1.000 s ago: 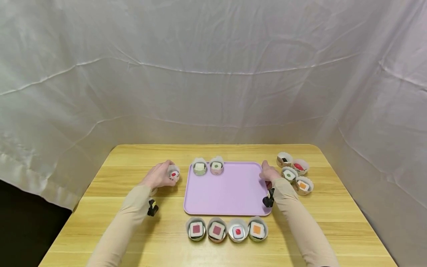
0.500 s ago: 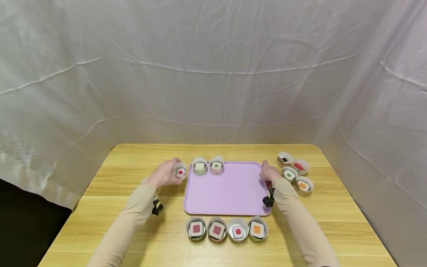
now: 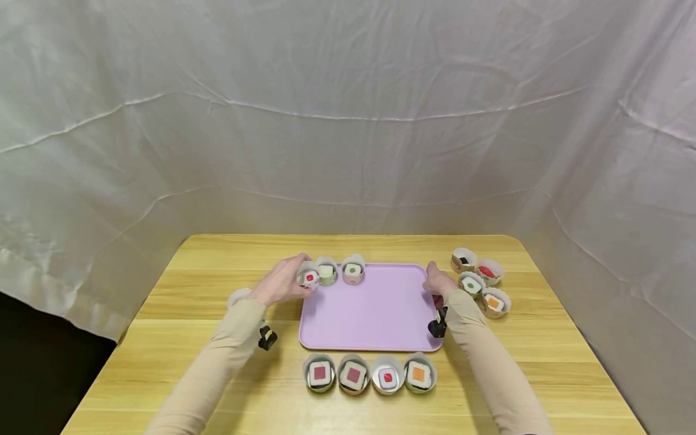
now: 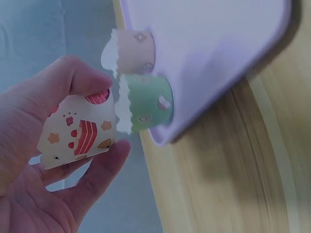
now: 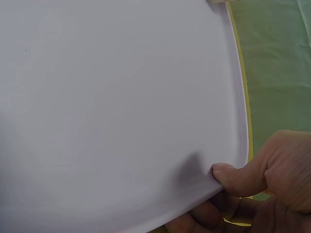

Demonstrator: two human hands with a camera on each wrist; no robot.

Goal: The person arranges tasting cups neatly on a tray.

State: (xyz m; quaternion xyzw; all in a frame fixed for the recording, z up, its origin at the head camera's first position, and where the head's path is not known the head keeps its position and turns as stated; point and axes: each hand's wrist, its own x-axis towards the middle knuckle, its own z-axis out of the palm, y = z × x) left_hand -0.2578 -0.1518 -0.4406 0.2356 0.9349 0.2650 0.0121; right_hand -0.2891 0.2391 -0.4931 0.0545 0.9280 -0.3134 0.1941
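My left hand pinches a white paper baking cup printed with red cake slices, thumb on one side and fingers on the other. A small white sushi roll with a red centre sits in that cup. The cup is at the upper left corner of the lilac tray, close beside a green paper cup. A pink paper cup stands right of the green one, on the tray's far edge. My right hand grips the tray's right rim, thumb on top and fingers beneath.
Several cups with square rolls, among them an orange-centred one, line up in front of the tray. More filled cups, including a red one, cluster at the right. Another pale cup shows partly behind my left sleeve. Pale cloth hangs behind the table.
My left hand has carried its paper cup rightward, from the table left of the tray to the tray's upper left corner. The right hand and tray have stayed put.
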